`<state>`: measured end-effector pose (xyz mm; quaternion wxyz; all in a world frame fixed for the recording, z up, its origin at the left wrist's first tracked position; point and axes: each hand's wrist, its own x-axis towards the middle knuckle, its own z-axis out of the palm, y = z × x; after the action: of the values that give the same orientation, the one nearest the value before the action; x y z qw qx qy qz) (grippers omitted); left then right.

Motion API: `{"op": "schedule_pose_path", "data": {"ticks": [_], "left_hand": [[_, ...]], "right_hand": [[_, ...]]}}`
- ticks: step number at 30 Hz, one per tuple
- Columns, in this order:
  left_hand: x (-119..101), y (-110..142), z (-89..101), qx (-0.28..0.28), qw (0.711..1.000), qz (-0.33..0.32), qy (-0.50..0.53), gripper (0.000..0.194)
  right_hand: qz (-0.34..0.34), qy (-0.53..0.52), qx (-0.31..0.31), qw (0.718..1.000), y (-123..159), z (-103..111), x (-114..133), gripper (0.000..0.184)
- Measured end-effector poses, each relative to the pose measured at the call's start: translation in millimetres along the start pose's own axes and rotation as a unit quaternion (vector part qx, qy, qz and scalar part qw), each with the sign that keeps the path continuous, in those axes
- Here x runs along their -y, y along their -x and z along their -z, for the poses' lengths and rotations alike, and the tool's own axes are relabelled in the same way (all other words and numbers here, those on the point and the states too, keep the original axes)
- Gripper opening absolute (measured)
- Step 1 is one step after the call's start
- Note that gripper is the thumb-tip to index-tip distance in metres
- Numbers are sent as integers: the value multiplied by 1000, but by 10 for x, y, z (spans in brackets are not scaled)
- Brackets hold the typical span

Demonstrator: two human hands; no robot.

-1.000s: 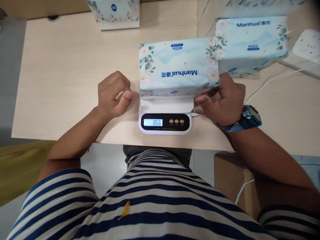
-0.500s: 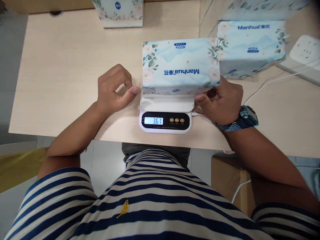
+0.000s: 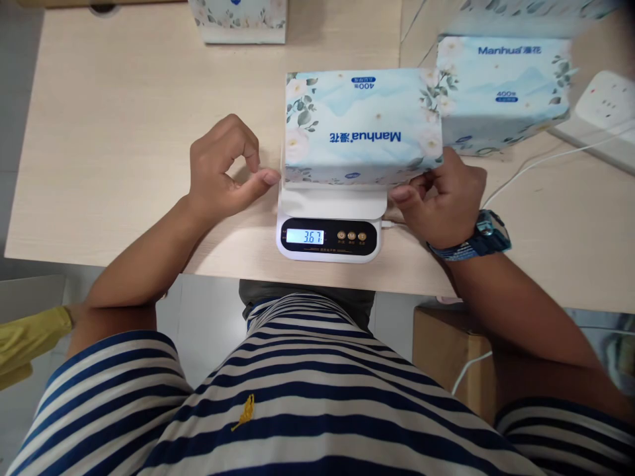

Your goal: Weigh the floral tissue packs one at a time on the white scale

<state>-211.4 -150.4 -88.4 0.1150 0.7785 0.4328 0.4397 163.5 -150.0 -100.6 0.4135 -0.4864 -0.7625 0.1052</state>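
A floral tissue pack point(image 3: 362, 112) printed "Manhua" sits upside down to me on a white digital scale point(image 3: 332, 206). The lit display point(image 3: 305, 237) reads about 3.67. Beside the scale's left edge, my left hand point(image 3: 225, 165) rests on the table, fingers loosely curled, thumb tip near the platform and nothing held. My right hand point(image 3: 441, 198), with a watch point(image 3: 491, 231) on its wrist, lies at the scale's right side by the pack's lower right corner. Its fingers are half curled with the thumb apart; the pack partly hides them, so contact is unclear.
A second tissue pack point(image 3: 506, 79) stands close behind my right hand; another pack point(image 3: 243, 23) is at the table's far side. A power strip point(image 3: 605, 99) and white cable point(image 3: 536, 165) lie right. Below are a cardboard box point(image 3: 446, 357) and a person's yellow sleeve point(image 3: 34, 337).
My view has shifted slightly. Both hands keep their places beside the scale, and the display reading is the same. The yellow sleeve at lower left has changed shape and position.
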Motion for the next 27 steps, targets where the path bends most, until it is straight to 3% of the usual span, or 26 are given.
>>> {"op": "schedule_pose_path", "data": {"ticks": [4,7,9,13,18,21,24,27], "left_hand": [[25,-14,-2,-6,1000,17,-6,70],[0,-20,-19,-60,998,-7,-4,92],[-47,-16,-38,-96,995,-10,6,97],[-63,-24,-72,-118,993,-11,15,91],[140,-43,-90,-81,995,-59,27,101],[176,6,-126,-58,994,-14,89,105],[158,68,-177,-49,983,50,170,98],[175,96,-193,-5,968,81,236,97]], "right_hand": [[2,-90,-112,990,-41,-107,9,67],[-14,-187,-192,963,-85,-176,53,61],[-19,-229,-203,952,-92,-194,66,55],[-4,-242,-157,957,-29,-202,6,55],[-9,-249,-97,964,88,-180,-41,67],[-43,-279,-74,956,99,-129,11,70],[-1,-332,-54,942,68,-83,63,73],[20,-356,-9,934,49,-66,112,75]]}}
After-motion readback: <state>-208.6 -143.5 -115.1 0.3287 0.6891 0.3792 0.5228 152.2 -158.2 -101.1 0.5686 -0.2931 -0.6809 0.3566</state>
